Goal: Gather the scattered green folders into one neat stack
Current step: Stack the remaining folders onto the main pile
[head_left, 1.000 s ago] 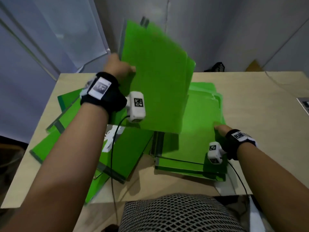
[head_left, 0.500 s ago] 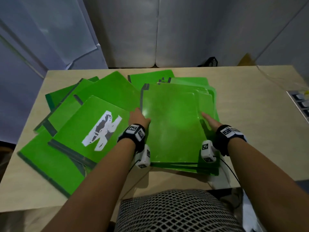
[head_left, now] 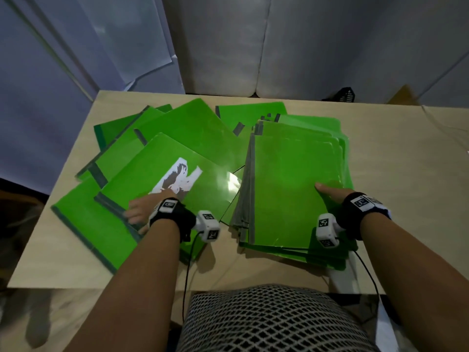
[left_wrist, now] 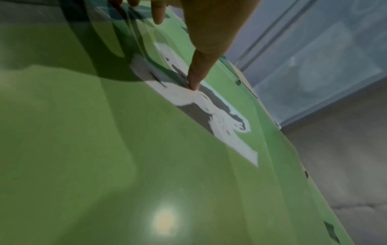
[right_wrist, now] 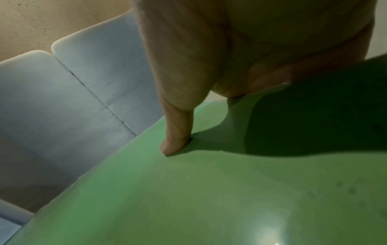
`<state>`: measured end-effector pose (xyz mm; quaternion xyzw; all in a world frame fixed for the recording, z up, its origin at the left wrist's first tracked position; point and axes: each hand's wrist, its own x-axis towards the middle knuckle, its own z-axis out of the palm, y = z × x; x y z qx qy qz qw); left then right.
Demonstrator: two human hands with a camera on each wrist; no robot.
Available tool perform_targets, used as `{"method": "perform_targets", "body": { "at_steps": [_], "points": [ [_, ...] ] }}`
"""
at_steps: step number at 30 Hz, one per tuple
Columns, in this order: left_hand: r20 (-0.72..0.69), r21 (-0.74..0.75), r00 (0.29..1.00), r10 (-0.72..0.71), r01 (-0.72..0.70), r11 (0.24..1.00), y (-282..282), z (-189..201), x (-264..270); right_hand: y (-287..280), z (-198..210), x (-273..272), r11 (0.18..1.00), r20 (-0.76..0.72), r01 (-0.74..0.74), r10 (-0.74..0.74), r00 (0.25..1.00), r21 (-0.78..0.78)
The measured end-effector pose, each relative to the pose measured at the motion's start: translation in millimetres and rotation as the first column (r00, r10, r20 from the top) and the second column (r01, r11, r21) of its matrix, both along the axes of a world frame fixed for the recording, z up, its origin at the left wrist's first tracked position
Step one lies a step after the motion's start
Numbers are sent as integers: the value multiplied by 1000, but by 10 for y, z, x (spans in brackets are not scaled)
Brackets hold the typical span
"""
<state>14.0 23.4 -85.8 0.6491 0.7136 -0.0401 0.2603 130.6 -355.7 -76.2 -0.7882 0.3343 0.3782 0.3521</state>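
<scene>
A stack of green folders (head_left: 297, 184) lies on the right of the wooden table (head_left: 393, 199). My right hand (head_left: 330, 194) rests at its right edge, thumb (right_wrist: 176, 140) flat on the top folder (right_wrist: 209, 199); its other fingers are hidden. To the left, several green folders (head_left: 182, 133) are fanned out and overlapping. The topmost one bears a white and grey patch (head_left: 177, 181). My left hand (head_left: 142, 212) lies on this patched folder (left_wrist: 146, 165) near its dark spine, thumb (left_wrist: 196, 74) pressing on the patch, fingers spread toward the edge.
One more green folder (head_left: 248, 113) pokes out behind the stack. Bare tabletop runs along the right side and the near edge. A white strip (head_left: 342, 278) sticks out under the stack's near right corner. Grey cushions (head_left: 253, 47) stand behind the table.
The folder my left hand held upright a second ago now lies on top of the stack. My left hand has let go and moved left onto the patched folder. The right hand stays put.
</scene>
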Motion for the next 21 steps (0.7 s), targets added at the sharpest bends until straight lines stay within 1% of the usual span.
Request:
{"method": "perform_targets", "body": {
  "at_steps": [1, 3, 4, 5, 7, 10, 12, 14, 15, 16, 17, 18, 19, 20, 21],
  "points": [
    [20, 28, 997, 73, -73, 997, 76, -16, -55, 6, 8, -7, 1000, -8, 3, -3, 1000, 0],
    [94, 1, 970, 224, -225, 974, 163, 11, -67, -10, -17, -1, 1000, -12, 15, -15, 1000, -7],
    [109, -41, 956, 274, -271, 962, 185, 62, -69, -3, -2, -1, 1000, -14, 13, -13, 1000, -14],
    [106, -70, 953, 285, -278, 958, 216, 83, -80, 10, 21, -7, 1000, -11, 2, -2, 1000, -28],
    [102, -95, 957, 271, -262, 960, 261, 125, -112, 29, 59, -2, 997, 15, -39, 40, 999, -65],
    [129, -103, 957, 260, -248, 963, 381, 57, -233, 20, 41, -1, 990, 53, -99, 105, 993, -101],
    [249, -78, 950, 188, -173, 982, 406, 23, -278, 11, 10, -5, 988, 61, -101, 109, 992, -113],
    [357, -83, 928, 109, -85, 993, 430, 10, -294, -13, -19, 8, 991, 84, -87, 96, 992, -101],
    [391, -105, 916, 88, -50, 993, 432, 18, -243, -5, 5, 1, 992, 90, -82, 90, 992, -92],
    [405, -174, 908, 107, -38, 984, 386, 95, -210, 10, 31, -1, 993, 89, -78, 86, 992, -89],
    [388, -202, 916, 103, -24, 979, 370, 126, -198, 12, 39, -2, 994, 92, -72, 80, 993, -85],
    [304, -204, 952, 30, 35, 978, 354, 143, -185, 20, 59, -10, 994, 86, -71, 79, 993, -84],
    [250, -193, 968, 17, 33, 981, 303, 194, -192, 18, 67, -6, 995, 86, -70, 76, 993, -70],
    [225, -170, 974, -10, 50, 984, 253, 215, -200, 5, 47, 1, 996, 82, -65, 71, 994, -67],
    [233, -189, 971, 46, -1, 982, 210, 239, -208, 7, 53, -7, 996, 79, -67, 72, 994, -57]
  ]
}}
